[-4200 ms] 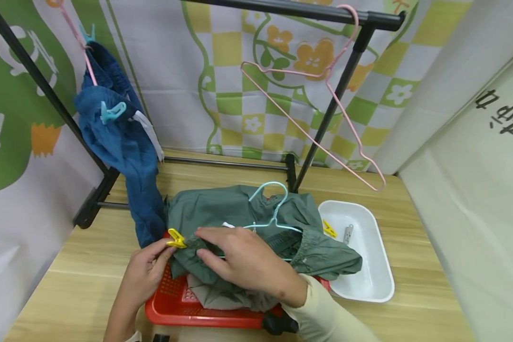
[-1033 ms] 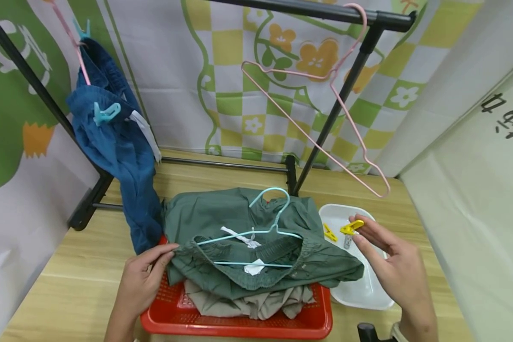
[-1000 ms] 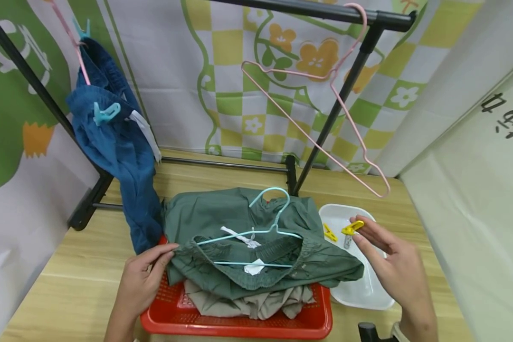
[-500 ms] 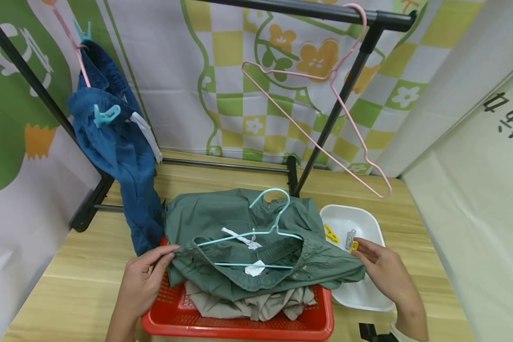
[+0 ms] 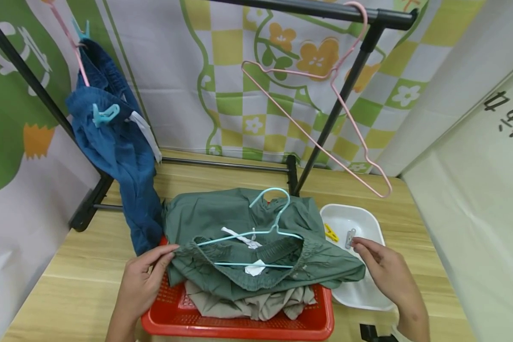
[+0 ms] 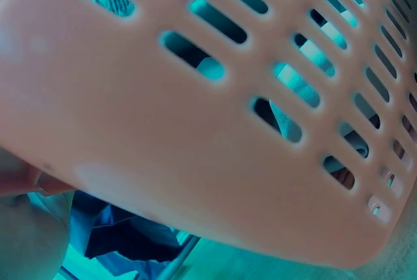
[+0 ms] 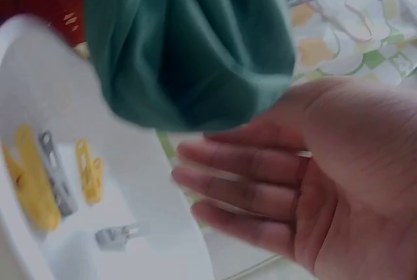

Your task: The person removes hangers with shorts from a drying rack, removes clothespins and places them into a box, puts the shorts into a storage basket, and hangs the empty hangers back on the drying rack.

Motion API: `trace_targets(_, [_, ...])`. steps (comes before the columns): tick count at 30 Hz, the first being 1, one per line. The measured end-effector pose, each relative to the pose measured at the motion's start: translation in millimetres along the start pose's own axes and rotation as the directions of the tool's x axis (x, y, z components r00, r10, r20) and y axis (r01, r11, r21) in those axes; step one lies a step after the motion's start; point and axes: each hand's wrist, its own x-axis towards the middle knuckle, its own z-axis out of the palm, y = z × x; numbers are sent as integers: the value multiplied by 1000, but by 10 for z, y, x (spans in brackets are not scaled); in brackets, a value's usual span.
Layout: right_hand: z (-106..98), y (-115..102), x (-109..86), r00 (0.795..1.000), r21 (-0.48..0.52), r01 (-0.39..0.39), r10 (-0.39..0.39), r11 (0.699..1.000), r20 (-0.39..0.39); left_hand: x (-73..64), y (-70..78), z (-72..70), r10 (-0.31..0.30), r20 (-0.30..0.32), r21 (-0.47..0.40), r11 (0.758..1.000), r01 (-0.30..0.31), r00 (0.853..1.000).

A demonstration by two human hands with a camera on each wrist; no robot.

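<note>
Green elastic-waist trousers (image 5: 205,211) lie over a red basket (image 5: 239,330), with a light-blue hanger (image 5: 278,221) across their open waist. My left hand (image 5: 143,280) pinches the waistband's left end between thumb and fingers. Above the white tray (image 5: 378,297), my right hand (image 5: 389,273) has its fingertips close beside a grey clip (image 5: 349,239). The yellow clip it held is out of sight. In the right wrist view green cloth covers the thumb and index tip, while the other fingers stretch out loosely. A yellow clip (image 5: 331,232) lies in the tray.
Beige cloth (image 5: 252,304) lies in the basket under the trousers. Blue trousers (image 5: 119,142) hang at left from a pink hanger with light-blue clips. A pink hanger (image 5: 312,76) hangs from the black rack (image 5: 325,126). More clips (image 7: 36,189) show in the tray.
The yellow clip came off the left waist end and went across to the tray in my right hand. That hand has since lowered, and the clip is no longer visible. My left hand stays put.
</note>
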Motion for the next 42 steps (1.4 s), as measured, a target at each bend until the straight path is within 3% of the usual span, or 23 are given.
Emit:
trace_targets(4, [-48,-146,3,995,142,94,-89,985,-39,2,7,-2,0,0,-1,1000,0,1000])
trace_targets(7, [-97,-283,3,989,212,140,-146,967,11,4,10,-4,-5,1,-3,1000,5,1000])
trace_targets(12, [-72,-450,0,970,161,193,-213,968,119,4,6,-6,-6,2,-5,1000,6,1000])
trace_targets(17, [35,-521,18,956,104,248,-261,963,136,7,7,1,-6,4,-12,1000,6,1000])
trace_targets(29, [235,-722,106,920,150,370,-384,917,81,5,-8,0,7,1,-29,1000,-7,1000])
trace_targets(36, [320,-824,156,917,135,386,-395,912,45,16,24,-27,-1,26,-33,999,1,1000])
trace_targets(42, [301,-804,131,911,148,412,-410,899,-48,22,33,-35,-23,51,-50,998,25,998])
